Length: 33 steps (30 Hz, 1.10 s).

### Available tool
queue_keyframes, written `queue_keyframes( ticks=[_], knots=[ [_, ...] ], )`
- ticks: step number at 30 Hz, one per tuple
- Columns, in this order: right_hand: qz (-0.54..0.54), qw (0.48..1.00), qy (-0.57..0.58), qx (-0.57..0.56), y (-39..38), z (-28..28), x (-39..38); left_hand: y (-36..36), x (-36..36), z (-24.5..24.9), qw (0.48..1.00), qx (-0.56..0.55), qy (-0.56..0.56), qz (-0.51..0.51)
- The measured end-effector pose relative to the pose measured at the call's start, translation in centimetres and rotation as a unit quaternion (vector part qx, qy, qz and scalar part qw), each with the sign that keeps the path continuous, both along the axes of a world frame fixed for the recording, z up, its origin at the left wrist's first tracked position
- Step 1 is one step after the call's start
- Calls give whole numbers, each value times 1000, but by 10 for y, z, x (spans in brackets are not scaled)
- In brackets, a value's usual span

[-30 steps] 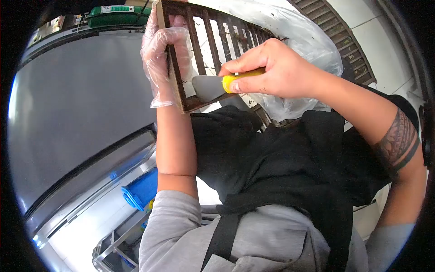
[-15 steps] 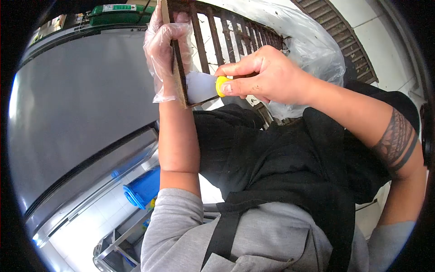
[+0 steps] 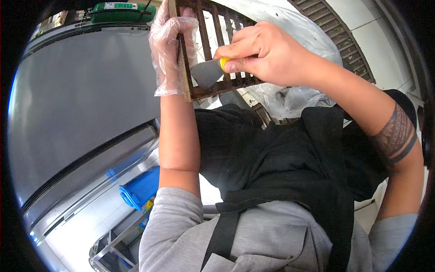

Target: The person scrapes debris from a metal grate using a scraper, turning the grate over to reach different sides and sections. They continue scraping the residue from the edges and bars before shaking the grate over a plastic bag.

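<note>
My left hand (image 3: 170, 41), in a clear plastic glove, is closed round the end of a dirty brown slatted grate (image 3: 206, 38), which is held up and tilted. In my right hand (image 3: 267, 54), which is bare, a scraper (image 3: 207, 73) is pinched by its yellow handle. The scraper's wide grey blade lies against the grate's inner side, near the corner closest to me. Behind my right hand is a crumpled clear plastic bag (image 3: 294, 102). Part of the grate is hidden behind that hand.
A large grey metal surface (image 3: 86, 99) fills the left side, with a green cylinder (image 3: 122, 12) beyond it. A second slatted grate (image 3: 337, 34) lies on the white tiled floor (image 3: 376, 41) at the upper right. A blue container (image 3: 140, 188) stands at the lower left.
The blade has turned and looks darker. My right hand has moved up the view with the scraper. The grate and my left hand have shifted slightly to the right.
</note>
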State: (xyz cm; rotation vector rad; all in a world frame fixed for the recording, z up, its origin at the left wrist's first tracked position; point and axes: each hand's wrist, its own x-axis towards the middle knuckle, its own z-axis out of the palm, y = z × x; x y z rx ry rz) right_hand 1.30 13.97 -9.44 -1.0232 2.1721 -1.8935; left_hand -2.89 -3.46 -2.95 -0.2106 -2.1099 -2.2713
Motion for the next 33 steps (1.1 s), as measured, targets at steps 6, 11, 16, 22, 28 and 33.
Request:
queue_keyframes(
  ticks=[6,11,16,22,28,33],
  knots=[
    [-79,987,131,43,0,-2,13,-9,-3,3,999,-29,-4,-14],
    [-42,998,21,44,-6,4,23,-2,0,9,1000,-20,-12,-5],
    [-33,999,-29,27,-13,5,27,-1,-3,13,999,-38,-23,4],
    [-10,981,-191,-41,-16,14,36,-13,-8,8,997,-68,-30,-30],
    [56,950,-306,-20,1,25,33,1,-3,10,999,-24,-13,-19],
    [113,914,-380,-88,8,17,31,5,-1,12,999,-29,-27,-19]
  ],
)
